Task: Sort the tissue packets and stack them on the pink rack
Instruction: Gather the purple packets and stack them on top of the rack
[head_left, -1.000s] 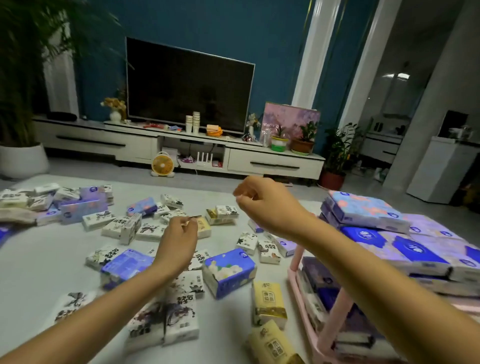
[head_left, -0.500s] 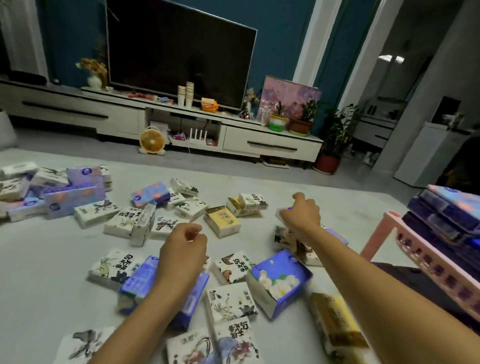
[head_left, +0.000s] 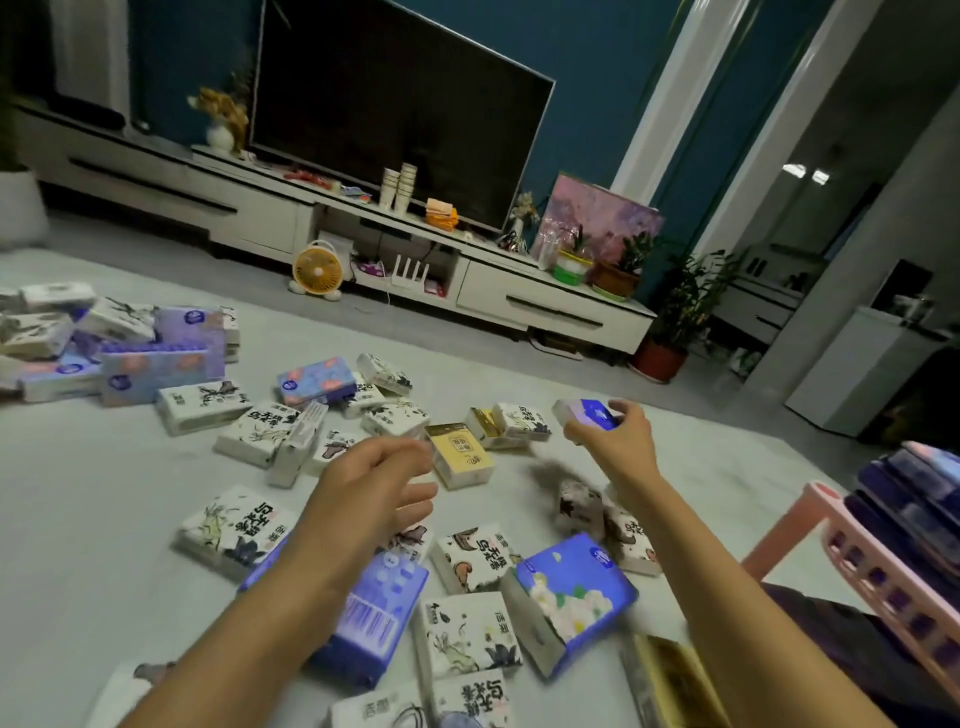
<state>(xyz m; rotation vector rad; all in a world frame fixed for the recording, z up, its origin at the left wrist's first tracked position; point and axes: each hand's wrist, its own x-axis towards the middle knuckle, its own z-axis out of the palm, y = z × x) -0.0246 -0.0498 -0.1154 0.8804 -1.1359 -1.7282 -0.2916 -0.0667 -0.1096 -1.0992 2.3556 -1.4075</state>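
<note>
Dim living room at the back — dark television (head_left: 400, 104) on a long white cabinet (head_left: 519, 291), small orange fan (head_left: 317, 270) at its foot, blue wall. Nearer, pale floor (head_left: 104, 493) strewn with tissue packets (head_left: 236, 525): white ink-print ones, a yellow one (head_left: 460, 454), a large blue flowered one (head_left: 576, 592), more heaped at far left. All mixed together; by the look of it, sorting far from done.

At the right edge, pink rack (head_left: 883, 566), already loaded with a stack of blue and purple packs (head_left: 919, 488) — probably the reason for picking a blue one now, to join its kind.

Right grip (head_left: 610, 436): closed on a small blue packet (head_left: 589, 413), pinched between thumb and fingertips, raised off the floor to the right of the yellow one, well apart from the rack. Arm stretched forward, wrist bent a little, back of the hand toward the camera. Held lightly by one end, apt for a soft pack and handy for laying it flat later.

Left grip (head_left: 369, 483): holding nothing, fingers loosely extended, blurred, hovering above the white packets mid-floor, forearm reaching in from lower left. Likely poised for the next pick.
</note>
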